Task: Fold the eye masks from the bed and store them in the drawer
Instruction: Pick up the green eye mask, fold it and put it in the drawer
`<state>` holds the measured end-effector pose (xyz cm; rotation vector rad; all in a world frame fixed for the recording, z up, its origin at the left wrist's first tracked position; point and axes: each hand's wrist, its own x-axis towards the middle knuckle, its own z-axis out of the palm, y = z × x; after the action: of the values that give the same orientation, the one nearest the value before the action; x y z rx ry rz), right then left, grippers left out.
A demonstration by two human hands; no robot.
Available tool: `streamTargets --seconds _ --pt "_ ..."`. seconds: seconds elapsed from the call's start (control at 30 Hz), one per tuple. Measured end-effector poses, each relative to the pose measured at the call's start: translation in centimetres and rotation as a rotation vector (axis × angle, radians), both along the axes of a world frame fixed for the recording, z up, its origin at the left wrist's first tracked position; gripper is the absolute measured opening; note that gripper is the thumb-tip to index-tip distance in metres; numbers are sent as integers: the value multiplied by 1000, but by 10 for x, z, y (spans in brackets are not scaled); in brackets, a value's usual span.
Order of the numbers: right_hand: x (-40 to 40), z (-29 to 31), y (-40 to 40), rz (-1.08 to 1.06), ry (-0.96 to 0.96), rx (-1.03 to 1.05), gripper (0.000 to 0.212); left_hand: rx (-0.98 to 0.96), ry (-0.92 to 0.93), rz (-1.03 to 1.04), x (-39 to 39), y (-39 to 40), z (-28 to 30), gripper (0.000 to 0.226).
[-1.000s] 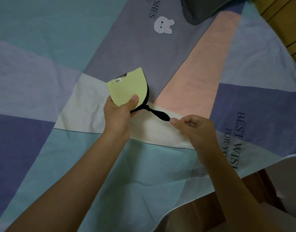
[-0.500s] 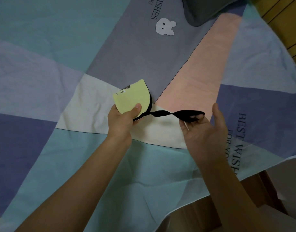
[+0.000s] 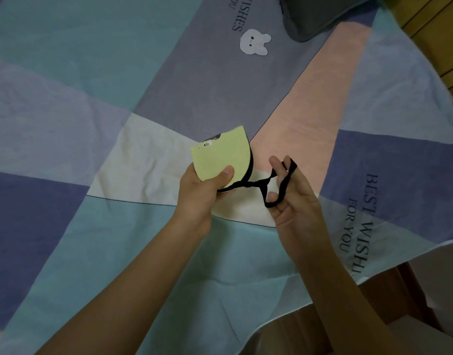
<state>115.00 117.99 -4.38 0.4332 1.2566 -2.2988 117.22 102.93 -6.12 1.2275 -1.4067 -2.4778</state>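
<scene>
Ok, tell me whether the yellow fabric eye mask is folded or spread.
Folded: the yellow fabric eye mask shows as one half-oval, gripped by the left hand; its black elastic strap loops over the right hand.

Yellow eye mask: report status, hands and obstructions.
Left hand grips the folded yellow fabric eye mask, thumb on top. Right hand has the black elastic strap looped over its fingers. Both above the patchwork bedsheet; nothing obstructing.

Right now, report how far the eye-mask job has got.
Done: the yellow fabric eye mask looks folded in half, gripped by the left hand. In hand: the right hand has its black elastic strap looped over its fingers. Left: tidying the strap, storing; no drawer in view.
</scene>
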Motion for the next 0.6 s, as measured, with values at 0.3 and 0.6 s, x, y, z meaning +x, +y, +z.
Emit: streamTargets --seconds 0.3,0.6 --pt "4 3 -8 156 154 265 58 -76 -14 -268 0 4 12 41" --pt "-1 12 -5 138 191 422 49 -161 -48 -600 2 -3 23 22"
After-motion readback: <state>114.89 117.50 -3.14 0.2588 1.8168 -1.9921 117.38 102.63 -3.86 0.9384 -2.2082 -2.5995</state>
